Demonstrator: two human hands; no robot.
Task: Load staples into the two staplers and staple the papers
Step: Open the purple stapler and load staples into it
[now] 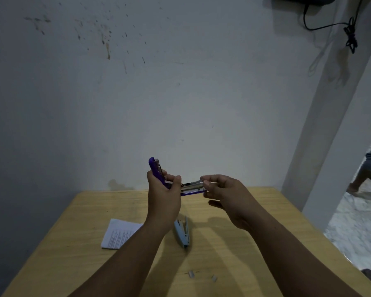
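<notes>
Two hands (163,189), purple stapler (156,172) hinged open

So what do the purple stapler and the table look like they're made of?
Purple stapler: a glossy purple shell, probably plastic or painted metal, over a bare silvery channel that shines like steel. Table: pale yellow wood grain with a smooth matte face, so likely laminate or veneered board, though solid wood can't be ruled out.

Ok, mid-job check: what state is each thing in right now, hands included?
purple stapler: hinged open, held above the table
left hand: grips the purple stapler
right hand: pinches at the stapler's metal magazine
light blue stapler: lying on the table, open
papers: flat on the table, untouched
loose staples: on the table
</notes>
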